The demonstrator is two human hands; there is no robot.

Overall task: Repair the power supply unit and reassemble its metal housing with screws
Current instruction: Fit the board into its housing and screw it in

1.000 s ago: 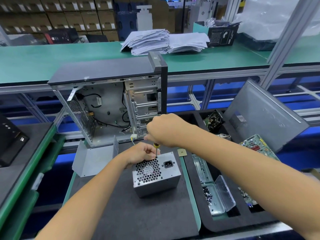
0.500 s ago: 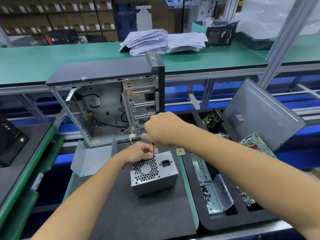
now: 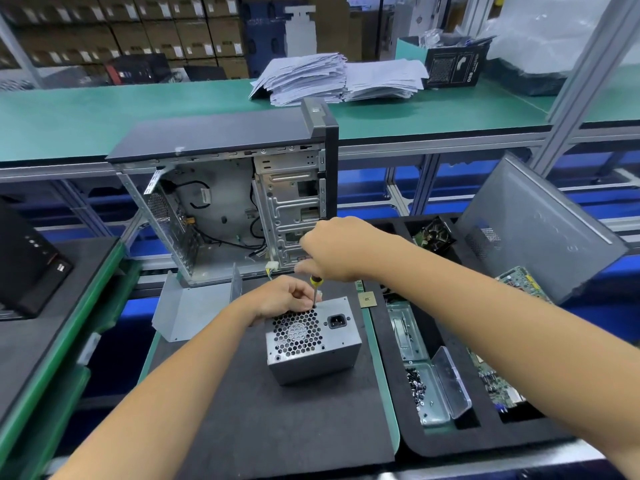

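The power supply unit [image 3: 313, 344], a stiff, probably hefty metal box on the dark tabletop [image 3: 242, 427], is steadied at its rear edge by the left hand [image 3: 284, 296] with curled fingers while the right hand [image 3: 332, 249] grips the screwdriver [image 3: 315, 291].

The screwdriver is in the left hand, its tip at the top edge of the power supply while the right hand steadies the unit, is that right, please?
Not quite: the hands are swapped. In the head view, the right hand grips the screwdriver, its tip at the top edge of the power supply, while the left hand steadies the unit.
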